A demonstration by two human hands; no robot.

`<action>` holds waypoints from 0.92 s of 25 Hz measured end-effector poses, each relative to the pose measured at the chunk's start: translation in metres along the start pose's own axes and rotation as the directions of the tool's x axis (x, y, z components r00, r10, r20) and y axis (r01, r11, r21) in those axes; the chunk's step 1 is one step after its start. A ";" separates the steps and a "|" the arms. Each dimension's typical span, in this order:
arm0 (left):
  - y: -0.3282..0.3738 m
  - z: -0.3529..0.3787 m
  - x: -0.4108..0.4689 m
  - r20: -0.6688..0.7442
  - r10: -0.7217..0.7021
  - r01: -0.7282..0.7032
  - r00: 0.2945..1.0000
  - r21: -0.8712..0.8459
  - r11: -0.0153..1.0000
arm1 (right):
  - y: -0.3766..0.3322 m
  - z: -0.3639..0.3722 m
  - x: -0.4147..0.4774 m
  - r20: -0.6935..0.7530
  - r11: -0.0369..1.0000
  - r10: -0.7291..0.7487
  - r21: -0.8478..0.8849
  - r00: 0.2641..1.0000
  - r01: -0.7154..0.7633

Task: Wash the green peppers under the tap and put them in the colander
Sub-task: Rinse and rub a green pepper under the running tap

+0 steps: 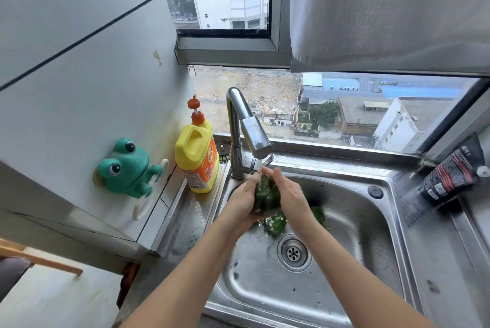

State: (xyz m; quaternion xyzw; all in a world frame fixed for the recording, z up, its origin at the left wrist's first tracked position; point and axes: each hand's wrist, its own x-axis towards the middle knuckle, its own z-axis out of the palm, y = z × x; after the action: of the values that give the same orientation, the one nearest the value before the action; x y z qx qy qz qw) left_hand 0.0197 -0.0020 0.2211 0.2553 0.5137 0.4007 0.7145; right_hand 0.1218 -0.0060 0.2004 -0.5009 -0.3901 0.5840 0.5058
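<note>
Both hands' grip around green pepper point(266, 196), under running tap point(250, 128), over sink point(352, 221)

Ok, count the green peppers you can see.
3: one green pepper between both hands under the tap, two more in the sink at and. The hands may hide others.

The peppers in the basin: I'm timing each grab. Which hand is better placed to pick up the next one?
Probably the right hand: the loose peppers lie just beneath it, and the left hand cups the held pepper from below.
</note>
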 end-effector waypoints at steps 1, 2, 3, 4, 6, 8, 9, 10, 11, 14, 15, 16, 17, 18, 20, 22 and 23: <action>-0.004 0.000 0.002 0.021 0.060 -0.061 0.998 0.050 0.997 | -0.003 -0.001 0.004 -0.029 0.996 0.090 0.025 0.996 -0.089; -0.009 0.001 0.006 0.029 0.128 -0.130 0.991 0.060 0.990 | -0.004 -0.001 0.008 -0.056 0.981 0.180 0.079 0.982 -0.175; -0.012 0.001 0.011 0.006 0.192 -0.192 0.981 0.035 0.981 | -0.004 0.001 0.009 -0.051 0.958 0.250 0.158 0.967 -0.239; -0.012 0.002 0.015 -0.058 0.229 -0.230 0.972 -0.007 0.973 | -0.004 0.003 0.009 -0.019 0.942 0.270 0.213 0.963 -0.260; -0.005 0.000 0.022 -0.217 0.170 -0.200 0.961 -0.128 0.971 | 0.002 0.007 0.007 0.051 0.977 0.156 0.137 0.986 -0.162; 0.007 -0.007 0.024 -0.263 -0.050 -0.028 0.964 -0.282 0.959 | 0.008 0.009 0.001 0.116 0.989 -0.021 -0.143 0.993 0.038; 0.013 -0.009 0.022 -0.220 -0.180 0.102 0.959 -0.326 0.940 | 0.010 0.010 -0.002 0.147 0.957 -0.087 -0.263 0.985 0.124; 0.018 -0.010 0.019 -0.150 -0.281 0.213 0.948 -0.358 0.909 | 0.014 0.010 -0.002 0.171 0.903 -0.166 -0.369 0.971 0.220; 0.020 -0.009 0.016 -0.081 -0.334 0.278 0.939 -0.392 0.877 | 0.016 0.010 -0.001 0.164 0.830 -0.261 -0.466 0.951 0.308; 0.015 0.000 0.015 0.007 -0.315 0.278 0.949 -0.490 0.826 | 0.016 0.011 0.001 0.031 0.677 -0.481 -0.623 0.876 0.393; 0.012 0.004 0.015 0.002 -0.273 0.234 0.962 -0.522 0.820 | 0.013 0.014 0.001 -0.027 0.683 -0.501 -0.626 0.865 0.376; 0.009 0.007 0.017 -0.021 -0.221 0.176 0.975 -0.532 0.828 | 0.009 0.019 0.003 -0.099 0.709 -0.503 -0.615 0.858 0.345; 0.007 0.010 0.018 -0.052 -0.163 0.113 0.985 -0.516 0.849 | 0.007 0.023 0.005 -0.180 0.769 -0.473 -0.562 0.863 0.305; 0.005 0.011 0.018 -0.085 -0.108 0.055 0.991 -0.474 0.879 | 0.003 0.025 0.009 -0.257 0.836 -0.403 -0.495 0.878 0.239; 0.000 0.012 0.018 -0.194 0.011 -0.071 0.981 -0.305 0.950 | -0.012 0.027 0.022 -0.361 0.982 -0.058 -0.187 0.931 -0.012; -0.004 0.012 0.015 -0.226 0.106 -0.151 0.968 -0.193 0.970 | -0.026 0.028 0.026 -0.301 0.974 0.228 0.076 0.926 -0.215; -0.003 0.012 0.016 -0.230 0.107 -0.154 0.967 -0.196 0.969 | -0.029 0.028 0.024 -0.287 0.985 0.170 0.046 0.943 -0.164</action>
State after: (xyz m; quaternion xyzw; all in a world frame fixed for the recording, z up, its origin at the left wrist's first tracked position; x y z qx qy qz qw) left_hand 0.0342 0.0101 0.2143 0.1658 0.5250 0.5250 0.6491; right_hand 0.1002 0.0244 0.2287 -0.6069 -0.2617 0.5492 0.5114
